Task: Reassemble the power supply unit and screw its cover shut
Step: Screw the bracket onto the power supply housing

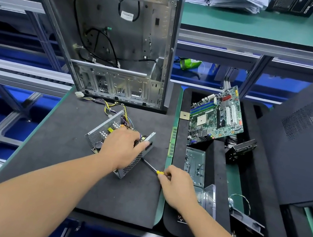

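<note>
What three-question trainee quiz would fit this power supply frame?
1. True or false: the left hand rests on the power supply unit.
2. What does the right hand hold? A) screwdriver B) motherboard C) cable
3. The empty computer case stands ____ the power supply unit.

Key: 1 true; 2 A; 3 behind

Pretty bright, even overhead light, soft shadows, mild glare on the bare silver metal computer case [111, 35], fisheye bending the edges.
</note>
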